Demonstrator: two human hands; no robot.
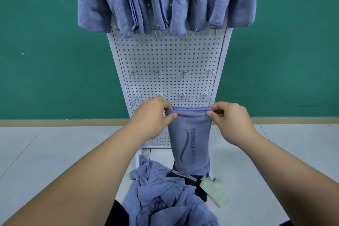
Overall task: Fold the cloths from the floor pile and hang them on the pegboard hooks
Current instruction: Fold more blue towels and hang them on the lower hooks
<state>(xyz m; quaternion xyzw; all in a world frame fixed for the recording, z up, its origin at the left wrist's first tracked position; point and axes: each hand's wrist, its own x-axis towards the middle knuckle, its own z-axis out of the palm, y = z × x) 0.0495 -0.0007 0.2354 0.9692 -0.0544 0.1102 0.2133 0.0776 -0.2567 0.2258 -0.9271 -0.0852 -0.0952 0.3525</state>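
A folded blue-grey cloth (190, 143) printed "YOGA FITNESS" hangs lengthwise in front of the white pegboard (165, 57). My left hand (156, 113) pinches its top left corner and my right hand (229, 115) pinches its top right corner, holding the top edge level just below the lowest row of hooks (183, 95). A crumpled pile of blue-grey cloths (165, 198) lies on the floor under my arms. Several folded blue cloths (165, 0) hang across the top of the pegboard.
Two rows of bare metal hooks (157, 73) stick out of the pegboard's middle and lower part. A black striped cloth (185, 177) and a pale green cloth (214, 191) lie beside the pile. A green wall stands behind, with a grey tiled floor below.
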